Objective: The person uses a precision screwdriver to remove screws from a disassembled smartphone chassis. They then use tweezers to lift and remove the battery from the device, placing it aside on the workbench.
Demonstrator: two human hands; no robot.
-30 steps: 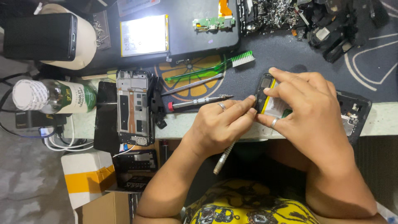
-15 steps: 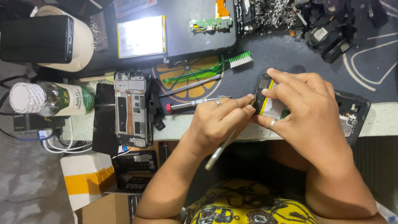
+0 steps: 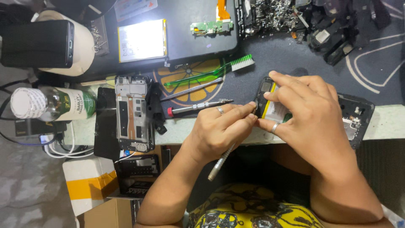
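While curled together (fingertips meeting), both hands point(image 3: 270, 122) over phone point(image 3: 270, 105).

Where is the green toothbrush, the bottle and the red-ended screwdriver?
green toothbrush point(image 3: 241, 63), head view, on its white bristles.
bottle point(image 3: 63, 104), head view, on its green label.
red-ended screwdriver point(image 3: 198, 107), head view, on its metal shaft.

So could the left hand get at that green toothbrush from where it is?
Probably yes. The green toothbrush lies in the open on the mat, just past the red-tipped screwdriver, nothing covering it. But the left hand is holding a slim metal tool, so it would need freeing first.
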